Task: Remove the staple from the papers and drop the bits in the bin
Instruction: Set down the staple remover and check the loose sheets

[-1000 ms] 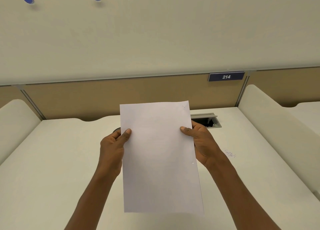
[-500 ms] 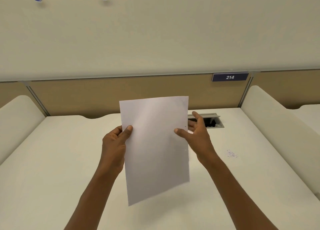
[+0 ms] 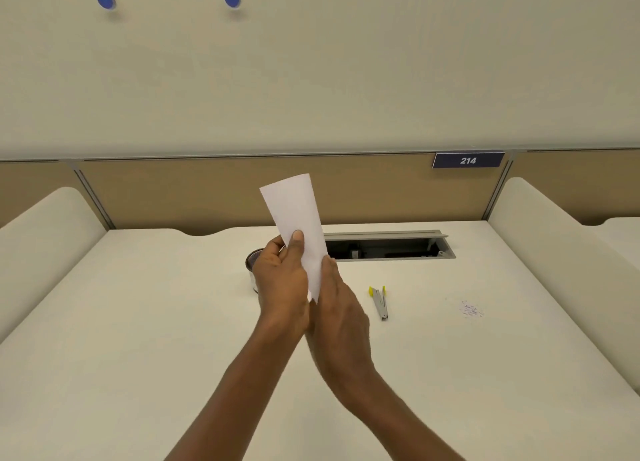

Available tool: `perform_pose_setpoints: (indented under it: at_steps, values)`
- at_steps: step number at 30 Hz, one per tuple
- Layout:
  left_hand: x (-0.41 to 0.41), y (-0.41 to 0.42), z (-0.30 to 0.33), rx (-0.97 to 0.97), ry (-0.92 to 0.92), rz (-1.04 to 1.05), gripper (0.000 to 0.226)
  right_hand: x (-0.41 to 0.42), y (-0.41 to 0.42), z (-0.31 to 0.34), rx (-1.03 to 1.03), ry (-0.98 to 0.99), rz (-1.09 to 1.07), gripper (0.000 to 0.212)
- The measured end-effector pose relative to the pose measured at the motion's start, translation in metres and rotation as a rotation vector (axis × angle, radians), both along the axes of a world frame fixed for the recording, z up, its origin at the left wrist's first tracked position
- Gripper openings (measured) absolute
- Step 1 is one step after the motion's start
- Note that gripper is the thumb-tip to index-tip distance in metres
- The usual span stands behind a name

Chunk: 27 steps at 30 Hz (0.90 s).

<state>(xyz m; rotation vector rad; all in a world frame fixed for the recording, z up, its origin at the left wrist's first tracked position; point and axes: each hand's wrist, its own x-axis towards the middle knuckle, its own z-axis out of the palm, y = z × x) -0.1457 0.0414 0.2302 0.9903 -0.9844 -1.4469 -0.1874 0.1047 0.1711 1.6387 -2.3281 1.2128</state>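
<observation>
The white papers (image 3: 298, 214) stand nearly edge-on above the desk, turned so only a narrow strip shows. My left hand (image 3: 282, 280) grips them from the left, thumb pressed on the facing sheet. My right hand (image 3: 341, 316) is against their lower right edge; its fingers are hidden behind the sheets. A small metal tin (image 3: 252, 266), the bin, stands on the desk just behind my left hand, mostly hidden. A staple remover (image 3: 380, 303) with yellow tips lies on the desk to the right of my hands. I cannot see the staple.
The cream desk (image 3: 138, 322) has padded dividers left and right. A grey cable hatch (image 3: 388, 247) lies open at the back. A patch of blue ink marks (image 3: 471, 310) sits on the right. A sign reading 214 (image 3: 467, 160) hangs on the partition.
The papers have swung from facing me to nearly edge-on. My right hand let go of the right edge and came back in low beside my left hand. The staple remover and tin have come into sight.
</observation>
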Motion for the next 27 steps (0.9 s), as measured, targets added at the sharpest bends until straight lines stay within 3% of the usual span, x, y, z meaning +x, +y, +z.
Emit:
perform_pose_setpoints:
  at_steps: [3,7,11,14,19,23,27]
  values:
    - [0.008,0.004,0.0,0.024,0.115,-0.091,0.035,-0.006,-0.003,0.008,-0.056,0.053,-0.105,0.053]
    - [0.039,-0.011,-0.034,-0.107,-0.21,-0.026,0.024,-0.008,-0.001,0.024,-0.021,-0.063,0.022,0.053]
    - [0.081,-0.04,-0.072,-0.033,-0.424,0.004,0.025,0.0,-0.006,0.029,-0.067,-0.206,0.123,0.039]
    - [0.119,-0.061,-0.083,-0.025,-0.403,-0.081,0.04,0.011,-0.02,0.021,-0.041,-0.352,0.183,0.035]
    - [0.172,-0.083,-0.088,0.068,-0.327,-0.023,0.016,0.036,-0.049,-0.002,0.066,-0.589,0.196,0.027]
    - [0.207,-0.105,-0.11,0.128,-0.382,0.082,0.012,0.06,-0.073,-0.032,0.193,-0.625,0.189,0.026]
    - [0.239,-0.133,-0.133,0.146,-0.503,0.175,0.03,0.083,-0.1,-0.068,0.342,-0.619,0.137,0.018]
